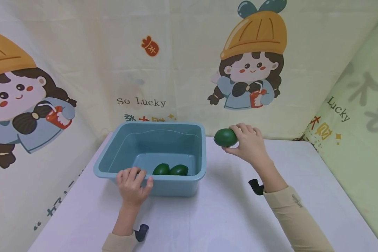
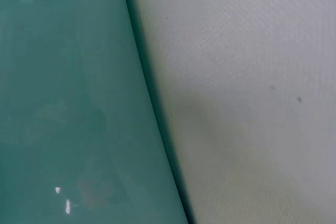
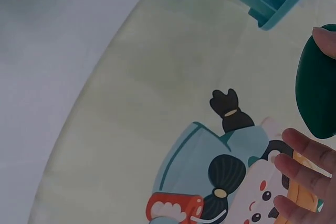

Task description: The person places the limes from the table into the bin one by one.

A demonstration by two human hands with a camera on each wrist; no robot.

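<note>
My right hand (image 1: pixel 244 141) grips a dark green avocado-like fruit (image 1: pixel 225 137) in the air, just right of the blue plastic tub (image 1: pixel 113 157). The right wrist view shows that fruit (image 3: pixel 316 85) at the right edge with my fingertips (image 3: pixel 302 142) around it and the tub's corner (image 3: pixel 273 9) above. Two more green fruits (image 1: pixel 161 169) (image 1: pixel 179 170) lie side by side on the tub's floor near its front wall. My left hand (image 1: pixel 133 180) holds the tub's front rim, fingers curled over it. The left wrist view shows only the tub's wall (image 2: pixel 68 103) and the white tablecloth (image 2: pixel 252 87).
The tub stands on a table with a white cloth (image 1: pixel 223 217). Cartoon-printed fabric (image 1: pixel 176 63) hangs behind and along both sides, close to the table's edges.
</note>
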